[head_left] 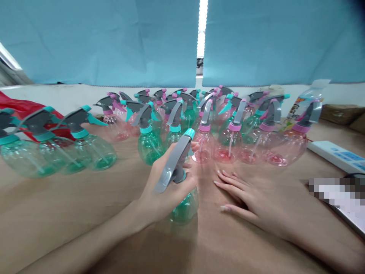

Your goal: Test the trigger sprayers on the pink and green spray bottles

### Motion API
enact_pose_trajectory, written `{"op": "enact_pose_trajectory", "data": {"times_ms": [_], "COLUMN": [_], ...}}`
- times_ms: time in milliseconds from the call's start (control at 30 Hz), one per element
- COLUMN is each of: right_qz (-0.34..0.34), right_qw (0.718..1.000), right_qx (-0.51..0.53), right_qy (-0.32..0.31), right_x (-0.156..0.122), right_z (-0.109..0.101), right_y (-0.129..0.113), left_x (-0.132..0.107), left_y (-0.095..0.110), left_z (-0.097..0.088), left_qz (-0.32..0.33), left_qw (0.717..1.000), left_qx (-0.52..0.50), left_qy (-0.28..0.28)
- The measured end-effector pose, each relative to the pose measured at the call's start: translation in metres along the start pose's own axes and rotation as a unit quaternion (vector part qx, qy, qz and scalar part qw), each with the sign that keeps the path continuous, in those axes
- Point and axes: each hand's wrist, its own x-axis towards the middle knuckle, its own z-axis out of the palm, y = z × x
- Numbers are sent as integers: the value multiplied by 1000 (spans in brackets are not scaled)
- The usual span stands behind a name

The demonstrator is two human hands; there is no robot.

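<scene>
My left hand [164,184] is wrapped around the neck of a green spray bottle [185,209], just under its grey trigger head with a turquoise nozzle. The bottle looks upright on the table or barely above it; I cannot tell which. To its right, my right hand [245,198] rests with fingers spread, palm down at the tabletop, holding nothing. Beyond the hands stand a pink spray bottle [203,148] and another green spray bottle [149,146], part of a dense group with grey heads.
More green spray bottles [99,154] line the left side, by red cloth [57,129]. At right are a white box [339,156], a partly blurred phone-like slab [346,205], a clear drink bottle [306,97] and a brown carton [336,113]. A blue sheet [114,42] hangs behind the table [128,243].
</scene>
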Motion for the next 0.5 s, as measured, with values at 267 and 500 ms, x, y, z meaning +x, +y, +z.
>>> {"op": "enact_pose_trajectory", "data": {"times_ms": [267,500], "right_qz": [-1,-2], "right_qw": [1000,1000], "right_qx": [1,16], "right_qy": [-2,7], "right_x": [0,-1], "right_z": [2,1], "right_y": [2,1], "left_x": [-1,0], "left_y": [-5,-4], "left_z": [-1,-2], "left_qz": [0,-13], "left_qw": [1000,1000], "left_qx": [-3,-25], "left_qy": [4,-14]}}
